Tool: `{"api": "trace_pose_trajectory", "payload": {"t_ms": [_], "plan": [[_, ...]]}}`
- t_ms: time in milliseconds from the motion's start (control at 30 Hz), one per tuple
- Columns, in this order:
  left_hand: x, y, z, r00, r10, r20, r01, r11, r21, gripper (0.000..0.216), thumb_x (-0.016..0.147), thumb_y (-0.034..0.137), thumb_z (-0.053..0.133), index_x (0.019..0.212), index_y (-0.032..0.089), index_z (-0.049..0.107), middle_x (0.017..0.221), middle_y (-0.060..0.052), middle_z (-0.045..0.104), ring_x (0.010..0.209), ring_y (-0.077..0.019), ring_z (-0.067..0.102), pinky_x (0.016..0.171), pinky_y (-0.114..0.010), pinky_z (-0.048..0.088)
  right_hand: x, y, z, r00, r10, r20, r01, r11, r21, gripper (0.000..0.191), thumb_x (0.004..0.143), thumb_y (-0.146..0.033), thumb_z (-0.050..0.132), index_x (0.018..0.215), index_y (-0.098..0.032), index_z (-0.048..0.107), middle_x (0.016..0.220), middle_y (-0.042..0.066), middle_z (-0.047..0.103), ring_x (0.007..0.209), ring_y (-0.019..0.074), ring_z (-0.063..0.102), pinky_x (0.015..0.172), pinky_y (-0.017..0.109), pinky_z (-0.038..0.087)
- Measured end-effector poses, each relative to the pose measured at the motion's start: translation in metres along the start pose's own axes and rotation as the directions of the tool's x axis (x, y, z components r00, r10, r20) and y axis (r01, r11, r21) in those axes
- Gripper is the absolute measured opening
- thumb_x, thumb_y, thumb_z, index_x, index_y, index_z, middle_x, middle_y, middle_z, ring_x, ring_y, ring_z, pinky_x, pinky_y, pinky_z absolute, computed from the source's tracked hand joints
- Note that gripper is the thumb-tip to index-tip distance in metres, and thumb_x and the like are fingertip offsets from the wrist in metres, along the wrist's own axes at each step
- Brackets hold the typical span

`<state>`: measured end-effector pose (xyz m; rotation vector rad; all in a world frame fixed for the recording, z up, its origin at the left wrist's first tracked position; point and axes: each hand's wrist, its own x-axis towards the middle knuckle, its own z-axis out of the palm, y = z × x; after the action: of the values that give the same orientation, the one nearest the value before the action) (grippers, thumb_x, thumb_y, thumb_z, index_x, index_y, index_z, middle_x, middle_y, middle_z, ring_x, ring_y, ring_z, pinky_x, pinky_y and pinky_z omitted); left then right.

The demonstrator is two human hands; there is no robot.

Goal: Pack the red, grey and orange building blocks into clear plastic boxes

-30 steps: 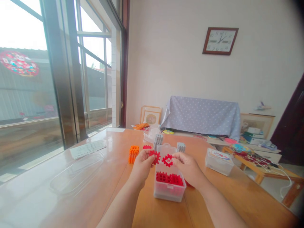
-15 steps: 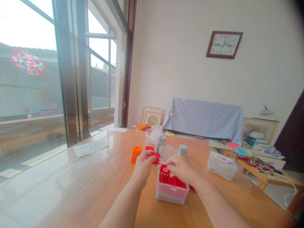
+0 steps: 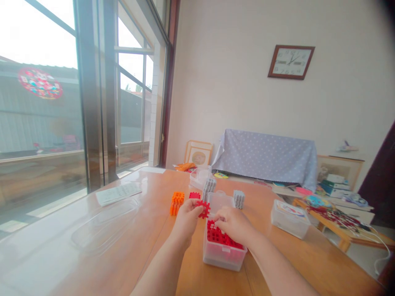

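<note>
Packing flat red pieces into the clear box (image 3: 224,257) at lower centre of the frame is judged to be the step in hand: a red grid piece (image 3: 203,208) is pinched upright in the left hand (image 3: 185,220), its flat face turned toward the camera and no long axis to be told from its squarish outline. The right hand (image 3: 233,224) is pressed down, fingers closed, on the red pieces in the box (image 3: 217,236) on the tabletop (image 3: 148,246), though whether one is actually gripped cannot be told. A next move would call for the held piece to be lowered edge-first beside those already stacked.
</note>
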<state>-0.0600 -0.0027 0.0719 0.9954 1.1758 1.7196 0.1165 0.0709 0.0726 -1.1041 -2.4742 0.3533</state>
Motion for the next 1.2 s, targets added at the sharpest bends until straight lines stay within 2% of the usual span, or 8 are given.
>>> {"api": "trace_pose_trajectory", "payload": {"t_ms": [233,467,667,800,933,1000,1100,1200], "plan": [[0.002,-0.003,-0.001,1.000,-0.008,0.012,0.008,1.000,0.008,0.018,0.068,0.026,0.069,0.083,0.017,0.065,0.070,-0.001,0.069,0.061,-0.0133,0.059,0.060,-0.025,0.040,0.001,0.000,0.001,1.000,0.021,-0.012,-0.021,1.000,-0.005,0.018,0.083,-0.024,0.061,0.087,-0.029,0.078,0.087,0.000,0.068,0.079,0.0163,0.061,0.070,0.026,0.038],[0.002,-0.004,-0.001,1.000,0.005,0.026,-0.005,1.000,0.027,0.020,0.065,0.030,0.074,0.079,0.017,0.065,0.067,-0.001,0.068,0.060,-0.0149,0.061,0.060,-0.026,0.042,-0.001,-0.003,0.002,0.999,0.018,-0.038,-0.018,1.000,-0.015,0.015,0.079,-0.021,0.061,0.087,-0.027,0.073,0.088,0.000,0.069,0.079,0.0161,0.060,0.067,0.025,0.033],[0.004,-0.007,-0.001,0.999,-0.008,0.054,0.007,1.000,0.017,0.019,0.065,0.027,0.073,0.078,0.017,0.065,0.067,-0.001,0.068,0.059,-0.0146,0.060,0.061,-0.026,0.043,-0.004,-0.002,0.003,0.994,0.046,-0.103,-0.049,0.998,-0.028,0.007,0.078,-0.024,0.064,0.085,-0.025,0.065,0.078,-0.003,0.067,0.069,0.0139,0.056,0.060,0.024,0.027],[0.007,-0.011,-0.002,0.997,-0.008,0.079,0.008,1.000,-0.003,0.020,0.064,0.026,0.075,0.079,0.016,0.066,0.070,-0.002,0.070,0.063,-0.0153,0.061,0.063,-0.027,0.043,-0.003,0.004,0.006,0.990,0.093,-0.110,-0.094,0.996,0.002,0.007,0.081,-0.029,0.064,0.086,-0.025,0.065,0.071,-0.003,0.065,0.065,0.0138,0.055,0.059,0.024,0.028],[0.011,-0.016,-0.003,0.992,-0.019,0.126,0.022,0.999,-0.025,0.022,0.065,0.026,0.075,0.082,0.015,0.066,0.074,-0.003,0.071,0.066,-0.0153,0.062,0.067,-0.027,0.044,-0.001,0.005,0.003,0.976,0.113,-0.185,-0.080,0.981,0.177,0.018,0.090,-0.034,0.054,0.091,-0.024,0.068,0.080,0.001,0.071,0.074,0.0170,0.062,0.066,0.027,0.039],[0.012,-0.018,-0.003,0.989,-0.023,0.148,0.027,0.999,-0.025,0.022,0.066,0.025,0.075,0.083,0.015,0.065,0.074,-0.002,0.071,0.067,-0.0147,0.061,0.068,-0.027,0.043,0.000,0.001,0.002,0.972,0.102,-0.212,-0.030,0.947,0.319,0.028,0.093,-0.040,0.050,0.102,-0.023,0.070,0.093,0.004,0.074,0.084,0.0194,0.065,0.074,0.030,0.045],[0.010,-0.018,-0.002,0.983,-0.023,0.184,0.029,0.999,-0.032,0.022,0.067,0.024,0.076,0.084,0.015,0.065,0.073,-0.002,0.070,0.068,-0.0141,0.060,0.068,-0.026,0.043,0.000,-0.007,0.002,0.973,0.102,-0.207,0.008,0.881,0.473,0.041,0.091,-0.046,0.054,0.122,-0.020,0.066,0.106,0.008,0.073,0.092,0.0216,0.066,0.081,0.033,0.049],[0.006,-0.015,0.002,0.966,-0.043,0.254,0.056,0.997,-0.046,0.025,0.066,0.025,0.078,0.085,0.015,0.065,0.075,-0.003,0.071,0.070,-0.0152,0.062,0.070,-0.027,0.043,0.000,-0.014,0.003,0.976,0.107,-0.191,0.013,0.843,0.538,0.036,0.088,-0.041,0.059,0.115,-0.020,0.069,0.101,0.007,0.074,0.089,0.0210,0.066,0.080,0.033,0.050]]}}
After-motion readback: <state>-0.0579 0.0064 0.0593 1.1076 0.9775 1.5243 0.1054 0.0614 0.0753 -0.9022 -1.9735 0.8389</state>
